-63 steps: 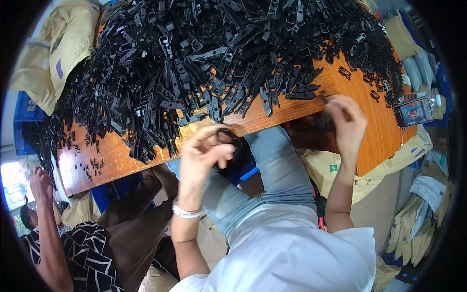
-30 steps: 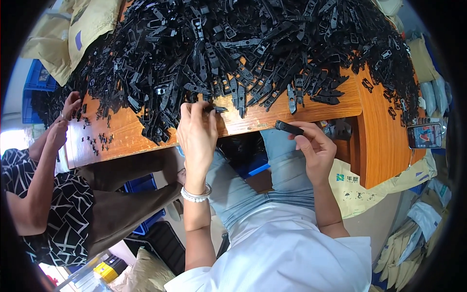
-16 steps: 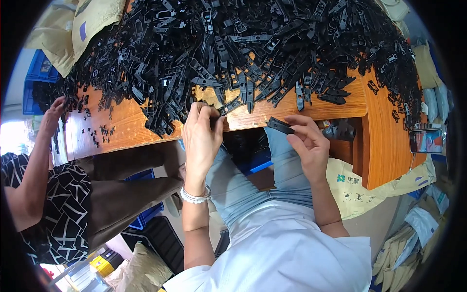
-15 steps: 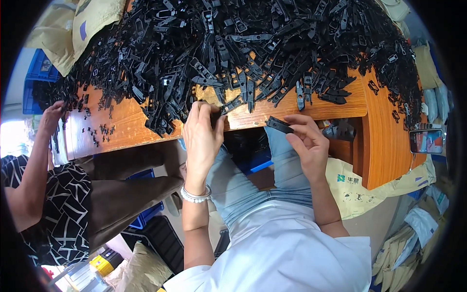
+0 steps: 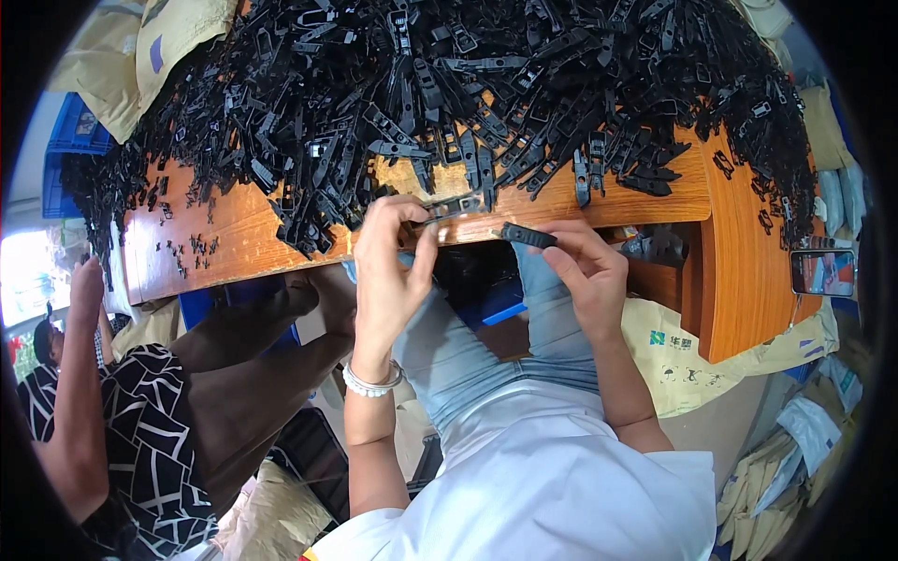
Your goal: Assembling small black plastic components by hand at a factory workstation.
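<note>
Black plastic clips (image 5: 468, 103) lay heaped across the wooden table (image 5: 234, 229). At its near edge, the right hand (image 5: 585, 271) pinched one black clip piece (image 5: 528, 236), while the left hand (image 5: 388, 271) gripped another clip (image 5: 454, 204) lying on the table's edge.

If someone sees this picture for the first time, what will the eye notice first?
First, the huge heap of black plastic clips covering the far part of the wooden table. Next, at the table's near edge, the left hand pinches one clip while the right hand holds another black piece.
</note>
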Tool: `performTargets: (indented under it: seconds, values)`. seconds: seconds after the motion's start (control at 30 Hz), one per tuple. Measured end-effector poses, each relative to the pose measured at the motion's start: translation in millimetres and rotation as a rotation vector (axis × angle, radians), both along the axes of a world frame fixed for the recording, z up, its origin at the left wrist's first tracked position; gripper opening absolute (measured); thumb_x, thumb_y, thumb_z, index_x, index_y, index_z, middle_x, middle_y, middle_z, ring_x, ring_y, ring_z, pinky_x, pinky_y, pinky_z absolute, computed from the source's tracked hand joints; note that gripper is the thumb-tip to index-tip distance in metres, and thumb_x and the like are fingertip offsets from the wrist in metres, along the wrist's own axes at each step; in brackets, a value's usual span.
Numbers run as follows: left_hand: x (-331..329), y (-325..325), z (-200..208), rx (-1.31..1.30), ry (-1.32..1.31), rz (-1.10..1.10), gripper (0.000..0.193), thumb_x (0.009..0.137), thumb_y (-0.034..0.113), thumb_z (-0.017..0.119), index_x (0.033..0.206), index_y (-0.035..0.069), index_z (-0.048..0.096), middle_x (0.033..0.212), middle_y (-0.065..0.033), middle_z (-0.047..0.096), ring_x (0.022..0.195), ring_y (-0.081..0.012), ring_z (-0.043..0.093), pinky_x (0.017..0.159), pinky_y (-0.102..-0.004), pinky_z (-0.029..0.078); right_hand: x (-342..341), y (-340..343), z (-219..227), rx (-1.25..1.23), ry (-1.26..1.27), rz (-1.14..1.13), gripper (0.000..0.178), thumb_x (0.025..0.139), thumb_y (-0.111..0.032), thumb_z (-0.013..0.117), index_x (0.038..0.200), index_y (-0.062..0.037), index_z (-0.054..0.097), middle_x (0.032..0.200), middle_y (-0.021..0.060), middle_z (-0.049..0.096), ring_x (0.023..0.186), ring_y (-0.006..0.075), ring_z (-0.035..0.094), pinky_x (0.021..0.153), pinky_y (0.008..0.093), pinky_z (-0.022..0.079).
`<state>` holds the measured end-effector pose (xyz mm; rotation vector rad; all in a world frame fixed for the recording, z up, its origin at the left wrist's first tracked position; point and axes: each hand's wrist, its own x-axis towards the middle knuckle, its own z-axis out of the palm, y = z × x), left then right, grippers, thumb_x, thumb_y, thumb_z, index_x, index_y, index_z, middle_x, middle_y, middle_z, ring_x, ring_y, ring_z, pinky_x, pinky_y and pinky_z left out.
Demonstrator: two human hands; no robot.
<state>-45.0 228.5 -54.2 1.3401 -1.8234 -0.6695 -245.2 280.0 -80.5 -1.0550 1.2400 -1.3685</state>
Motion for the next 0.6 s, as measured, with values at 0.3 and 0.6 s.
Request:
performTargets:
  seconds: [0.3,0.6]
  values:
    - [-10.7,9.0,6.2,0.783,0.728,-0.138,0.031,0.092,0.021,0.047,0.077,-0.003,0.059,0.056,-0.0007,0.050,0.046,-0.0053,0.041,0.041,-0.0195,0.030,15.9,-11.4,14.9,0.065,0.052,0.047,0.010,0.079,-0.002,0.061,0.082,0.0076,0.060,0.077,0.0073,0.060,0.065,0.0136,0.062,0.059,0.0209,0.047]
    - [-34.6,17.2,14.1,0.767,0.621,-0.045,0.019,0.082,0.019,0.064,0.079,0.001,0.061,0.060,0.0044,0.052,0.053,-0.0018,0.043,0.047,-0.0170,0.033,16.8,-7.6,27.0,0.005,0.215,-0.016,0.007,0.076,0.000,0.063,0.073,0.0042,0.059,0.070,0.0063,0.058,0.060,0.0123,0.060,0.055,0.0202,0.043]
